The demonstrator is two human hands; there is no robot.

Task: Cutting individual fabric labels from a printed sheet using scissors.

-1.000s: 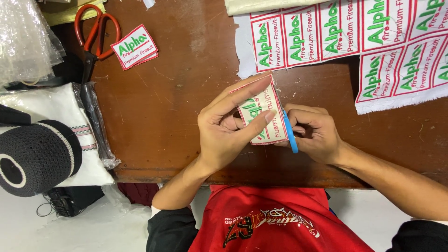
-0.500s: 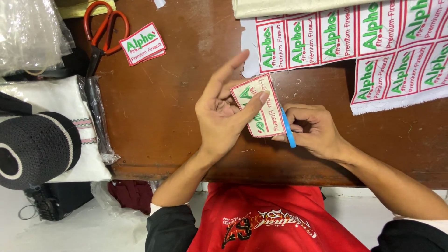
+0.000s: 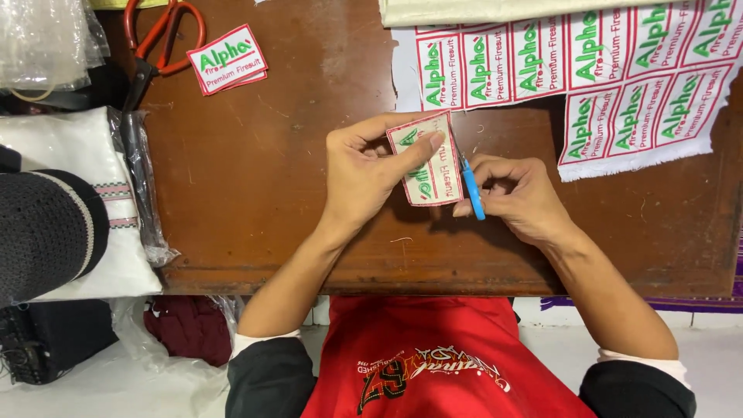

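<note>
Head view: the left hand [image 3: 360,174] pinches a light, floppy embroidered patch [image 3: 427,159] by its edge — the right hand [image 3: 518,197] clamps a blue cutter [image 3: 470,190] near the tabletop's [image 3: 255,201] front edge.

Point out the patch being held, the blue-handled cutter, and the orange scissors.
Held embroidered patch [image 3: 430,166], head view: on its white face below the thumb.
Blue-handled cutter [image 3: 473,195], head view: on the blue handle.
Orange-handled scissors [image 3: 159,35], head view: on an orange handle loop.

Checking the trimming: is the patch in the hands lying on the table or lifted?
Lifted: the left hand pinches the patch above the table.
</note>
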